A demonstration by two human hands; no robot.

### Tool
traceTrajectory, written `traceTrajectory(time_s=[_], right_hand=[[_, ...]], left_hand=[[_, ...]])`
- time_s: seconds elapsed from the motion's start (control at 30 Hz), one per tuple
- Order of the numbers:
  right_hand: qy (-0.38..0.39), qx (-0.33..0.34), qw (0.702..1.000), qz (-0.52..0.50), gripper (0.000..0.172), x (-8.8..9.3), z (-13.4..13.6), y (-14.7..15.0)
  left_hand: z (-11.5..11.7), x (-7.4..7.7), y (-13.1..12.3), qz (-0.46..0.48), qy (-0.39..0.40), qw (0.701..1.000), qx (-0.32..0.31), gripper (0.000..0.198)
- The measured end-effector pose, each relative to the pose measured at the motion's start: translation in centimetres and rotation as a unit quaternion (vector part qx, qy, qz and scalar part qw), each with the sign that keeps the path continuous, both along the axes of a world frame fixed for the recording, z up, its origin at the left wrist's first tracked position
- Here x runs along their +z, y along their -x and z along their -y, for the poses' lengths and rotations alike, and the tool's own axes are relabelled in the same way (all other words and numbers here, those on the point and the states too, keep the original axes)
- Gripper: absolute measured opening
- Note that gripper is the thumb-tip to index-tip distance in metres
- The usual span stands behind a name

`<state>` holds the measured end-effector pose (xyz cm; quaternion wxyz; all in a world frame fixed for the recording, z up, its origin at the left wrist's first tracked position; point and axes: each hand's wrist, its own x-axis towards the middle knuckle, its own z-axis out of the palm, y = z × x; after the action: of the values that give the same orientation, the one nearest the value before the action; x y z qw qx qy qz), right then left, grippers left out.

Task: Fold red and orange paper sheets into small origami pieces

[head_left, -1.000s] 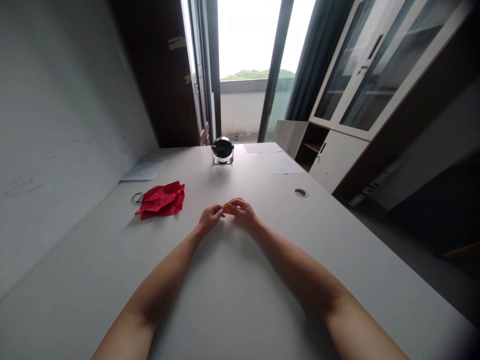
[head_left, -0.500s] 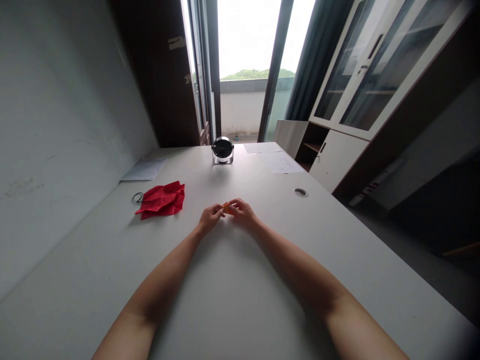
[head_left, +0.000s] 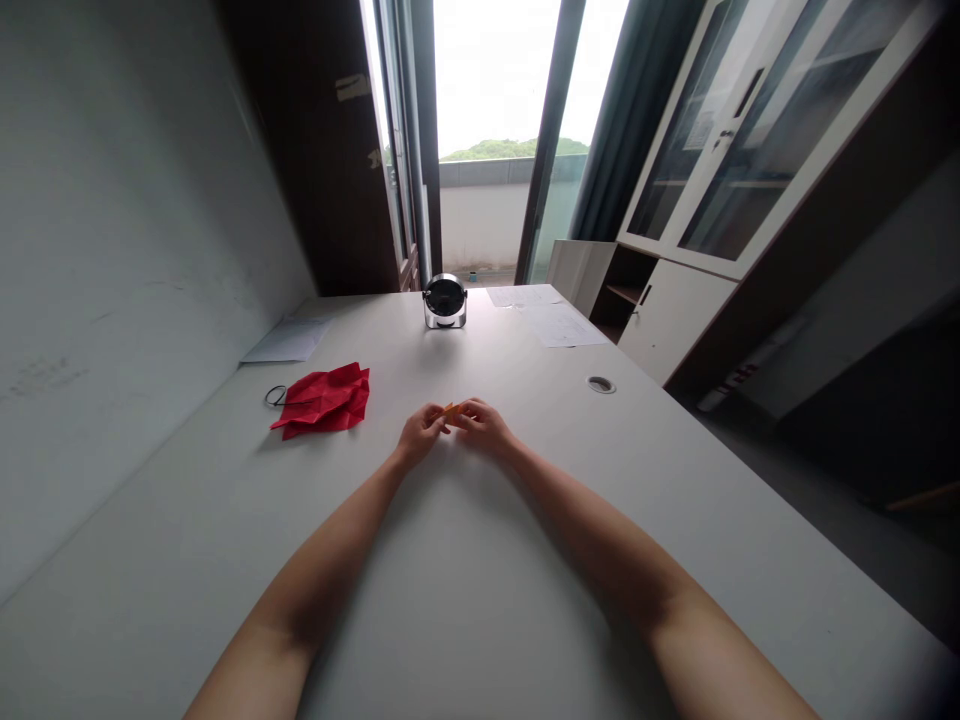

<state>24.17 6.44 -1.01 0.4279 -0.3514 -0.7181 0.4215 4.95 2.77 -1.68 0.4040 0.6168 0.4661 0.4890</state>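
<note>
A small orange piece [head_left: 451,411], thin and perhaps paper, is pinched between my two hands over the middle of the white table [head_left: 480,560]. My left hand [head_left: 422,434] grips its left end with thumb and fingers closed. From the other side, my right hand [head_left: 481,424] has its fingers bent around the right end. Fingers cover most of the piece, so its full shape is hidden. To the left of my hands lies a crumpled red drawstring bag [head_left: 326,400] with a dark cord loop [head_left: 275,396].
A round black and silver fan-like device [head_left: 445,298] stands at the table's far edge. Paper sheets lie at the back right [head_left: 566,326] and back left [head_left: 287,340]. A round cable hole [head_left: 601,385] is set in the table at right. A wall [head_left: 112,300] borders the left side.
My fingers have shifted slightly on the orange piece, and its visible part has changed a little. The arms and everything else stay where they were.
</note>
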Motion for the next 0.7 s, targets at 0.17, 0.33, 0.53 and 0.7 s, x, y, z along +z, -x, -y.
traceTrajectory(time_s=[0.17, 0.33, 0.53, 0.7], right_hand=[[-0.006, -0.002, 1.000, 0.003, 0.030, 0.15, 0.13, -0.02], [0.007, -0.005, 1.000, -0.009, 0.034, 0.17, 0.18, 0.12], [0.057, -0.011, 0.998, -0.011, 0.037, -0.07, 0.19, 0.33], [0.070, -0.014, 0.997, 0.008, 0.039, -0.20, 0.22, 0.27]], left_hand=[[0.07, 0.13, 0.00, 0.022, 0.008, 1.000, -0.002, 0.031], [0.04, 0.13, -0.03, 0.029, 0.007, 0.999, -0.012, 0.032], [-0.28, -0.36, -0.05, 0.040, 0.000, 0.999, -0.006, 0.031], [-0.27, -0.42, 0.04, 0.035, 0.002, 0.999, -0.008, 0.035]])
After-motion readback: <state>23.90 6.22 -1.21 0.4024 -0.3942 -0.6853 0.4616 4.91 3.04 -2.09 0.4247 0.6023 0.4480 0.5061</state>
